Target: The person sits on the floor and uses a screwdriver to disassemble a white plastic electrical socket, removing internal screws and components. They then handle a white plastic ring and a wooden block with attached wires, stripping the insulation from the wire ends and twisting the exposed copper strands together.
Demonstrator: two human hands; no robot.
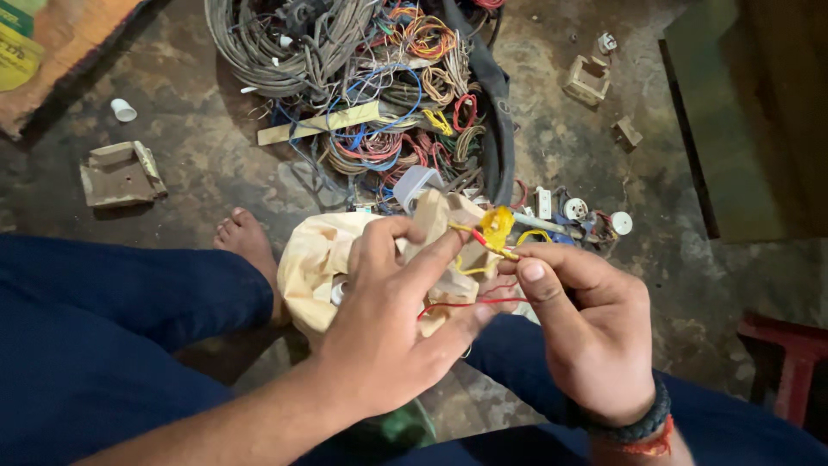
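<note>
Wires sit right at my fingertips: my left hand (392, 319) is curled shut around a tan fitting (429, 217), thumb and forefinger clamped on its upper end, so it stands up out of the fist, long axis running away from me. From the fitting a yellow wire (498, 226), bunched into a knot, and a red wire (457, 304) run across toward my right hand (580, 332). That hand is closed in a pinch, thumb against forefinger, on the yellow wire's free end, just right of the fitting and nearly touching my left fingers. So the wire lies sideways between the two grips, short and fairly taut, with the right hand nearer its loose end. The red wire loops below, under my left fingers. Beyond both grips, a cream bag (312, 263) lies on my lap, and farther out a heap of cables (362, 78) covers the floor (181, 129).
</note>
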